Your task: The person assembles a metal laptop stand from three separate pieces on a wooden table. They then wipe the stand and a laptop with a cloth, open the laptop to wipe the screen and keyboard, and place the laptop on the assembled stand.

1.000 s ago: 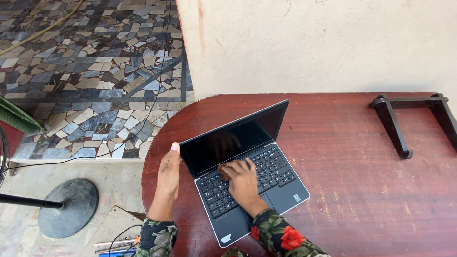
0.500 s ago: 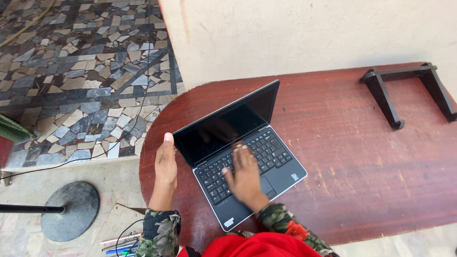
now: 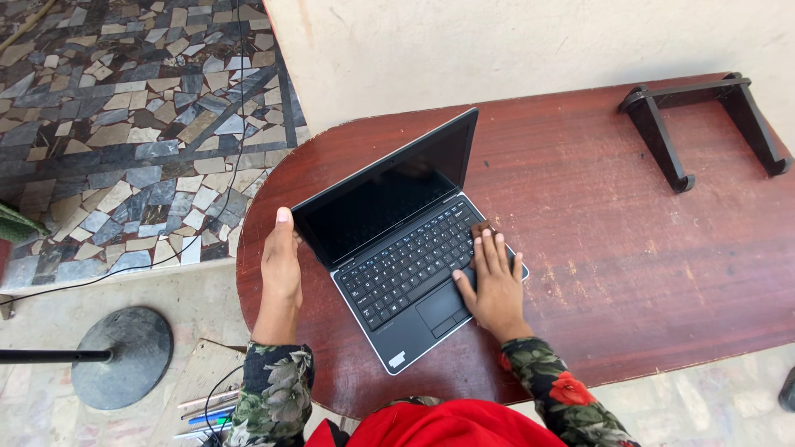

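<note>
Head view, laptop: one black laptop (image 3: pixel 406 248) lies open near the rounded left end of the reddish wooden table (image 3: pixel 596 273), set at an angle, its front corner close to the near edge; the screen is dark.
Head view, left hand: the left hand (image 3: pixel 281 265) lies flat on the table just beside the laptop's left side, fingers together and straight, thumb up by the hinge corner; it grips nothing.
Head view, right hand: the right hand (image 3: pixel 493 283) rests palm down on the right part of the keyboard and palm rest, fingers slightly spread, closed on nothing.
Head view, change: against the picture a second back, the right hand has slid from the middle of the keys to the laptop's right edge, while the left hand has stayed beside the lid; both hands now flank the machine rather than type on it.
Head view, counts: one laptop, two hands, one table, one black stand (image 3: pixel 704 124) lying at the far right corner, one round grey base (image 3: pixel 122 358) with a pole on the floor to the left.
Head view, surroundings: a thin cable (image 3: pixel 224 174) runs over the mosaic floor (image 3: pixel 124 108); a pale wall (image 3: pixel 530 41) backs the table's far edge.
</note>
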